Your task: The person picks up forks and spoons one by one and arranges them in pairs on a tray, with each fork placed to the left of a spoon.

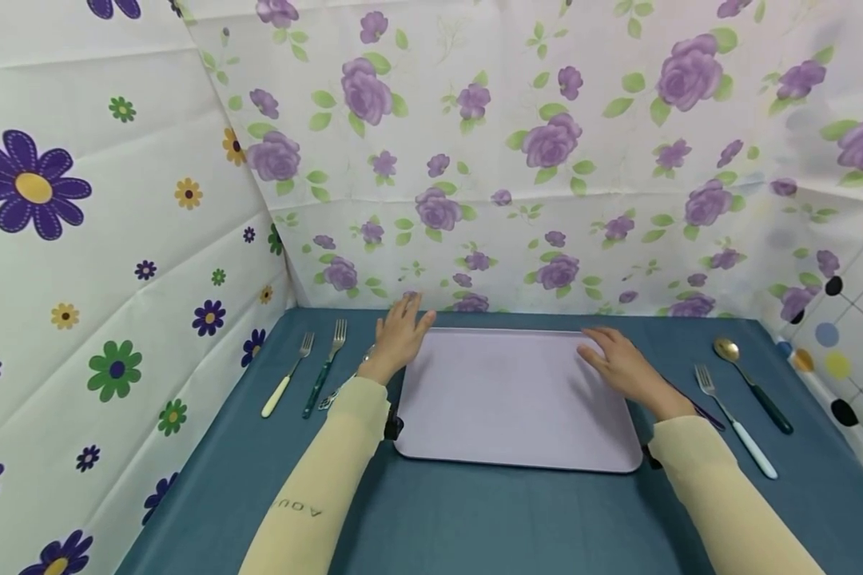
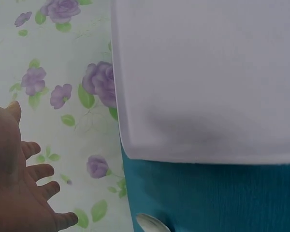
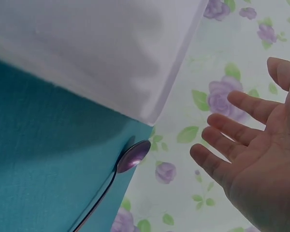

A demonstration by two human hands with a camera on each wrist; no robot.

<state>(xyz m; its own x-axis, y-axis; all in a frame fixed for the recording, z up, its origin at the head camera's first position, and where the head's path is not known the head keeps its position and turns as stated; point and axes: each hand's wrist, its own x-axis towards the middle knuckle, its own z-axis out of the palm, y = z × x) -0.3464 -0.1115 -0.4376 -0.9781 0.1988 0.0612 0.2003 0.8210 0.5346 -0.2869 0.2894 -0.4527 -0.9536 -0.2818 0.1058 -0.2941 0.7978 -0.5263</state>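
Lying flat at the middle of the teal tablecloth (image 1: 475, 519), the pale lilac tray (image 1: 518, 399) has its far edge near the floral backdrop (image 1: 546, 160). Left hand (image 1: 399, 335) sits at the tray's far left corner, fingers straight and spread, grasping nothing; whether it touches the rim cannot be told. Right hand (image 1: 622, 363) rests over the tray's far right part, fingers extended and loose, gripping nothing. The wrist views confirm this: both palms open, fingers apart. Both forearms wear cream sleeves (image 1: 719, 495).

Left of tray: a cream-handled fork (image 1: 288, 387) and a dark green-handled fork (image 1: 325, 369), side by side, apart from the tray. Right of tray: a white-handled fork (image 1: 733, 419) and a gold spoon with dark handle (image 1: 751, 383). A purple spoon (image 3: 133, 157) lies just beside the tray's right edge, partly hidden under the right wrist in the head view.
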